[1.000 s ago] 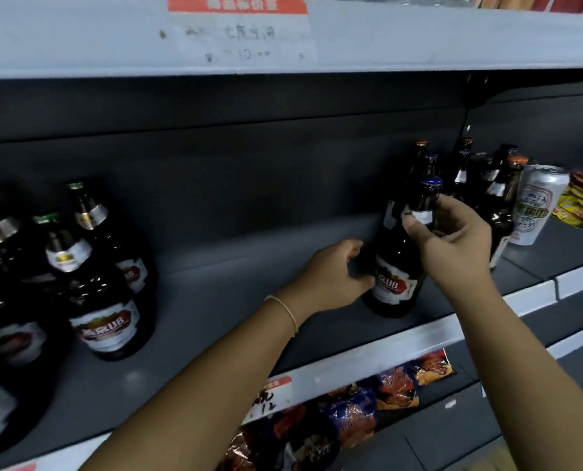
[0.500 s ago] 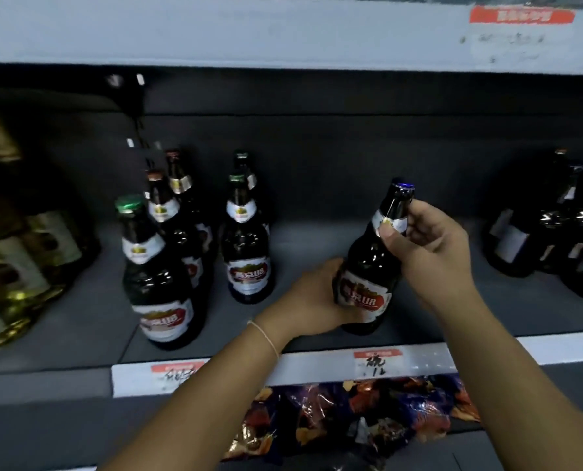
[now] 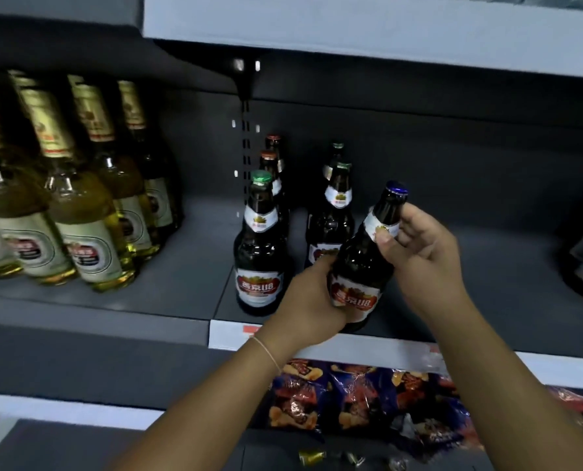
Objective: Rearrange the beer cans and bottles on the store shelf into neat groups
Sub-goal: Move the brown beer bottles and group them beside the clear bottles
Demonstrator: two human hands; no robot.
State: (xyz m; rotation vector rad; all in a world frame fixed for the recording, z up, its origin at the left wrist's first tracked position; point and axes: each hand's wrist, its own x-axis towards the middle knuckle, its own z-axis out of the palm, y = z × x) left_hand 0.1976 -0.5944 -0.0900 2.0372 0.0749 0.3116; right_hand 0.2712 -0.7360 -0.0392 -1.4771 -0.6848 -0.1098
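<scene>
Blue-capped bottle (image 3: 364,266) tilted at shelf (image 3: 188,277) front beside dark bottles (image 3: 259,246); left hand (image 3: 312,300) gripped body, right hand (image 3: 419,253) pinched neck. Likely heavy, slick, breakable glass; two-point hold suited.

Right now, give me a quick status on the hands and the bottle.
Left hand grips blue-capped bottle at its label, right hand pinches neck. Bottle tilted beside dark bottle group. Nothing in the way.

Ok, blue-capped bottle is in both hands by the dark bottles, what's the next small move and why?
Probably stand the blue-capped bottle upright just right of the green-capped bottles: it is tilted, left hand at its label, right hand pinching its neck, with bare shelf there.
</scene>
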